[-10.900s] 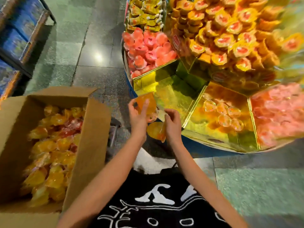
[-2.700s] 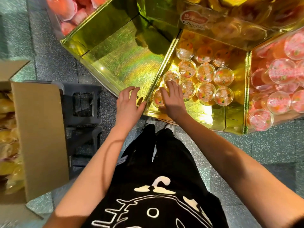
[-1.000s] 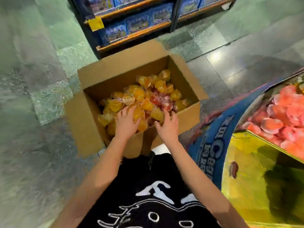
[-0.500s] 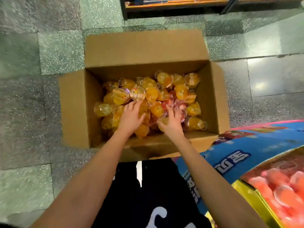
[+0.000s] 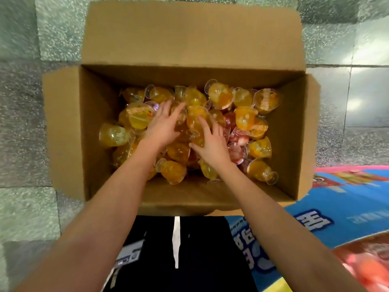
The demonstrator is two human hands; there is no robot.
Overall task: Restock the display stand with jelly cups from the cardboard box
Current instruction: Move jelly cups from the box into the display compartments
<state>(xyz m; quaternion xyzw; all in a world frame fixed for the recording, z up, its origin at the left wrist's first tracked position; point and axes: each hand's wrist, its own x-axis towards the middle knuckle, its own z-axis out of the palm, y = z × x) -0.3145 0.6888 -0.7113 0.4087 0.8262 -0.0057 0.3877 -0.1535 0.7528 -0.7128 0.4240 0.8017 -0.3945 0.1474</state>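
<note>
Jelly cups (image 5: 221, 98), mostly orange and yellow with a few red ones, are piled loosely inside the open cardboard box (image 5: 94, 123). Around the box a floor (image 5: 21, 102) of grey-green speckled stone tiles is seen, and a bright reflection (image 5: 355, 104) is shown on the tiles at the right. The left grip (image 5: 163, 125) is laid open on the cups, fingers spread, nothing held. The right grip (image 5: 212, 142) is also open, its fingers spread over the cups beside it. At the lower right, the blue printed side of the display stand (image 5: 347, 197) is seen near the box, with blurred pink cups (image 5: 368, 268) in it.
</note>
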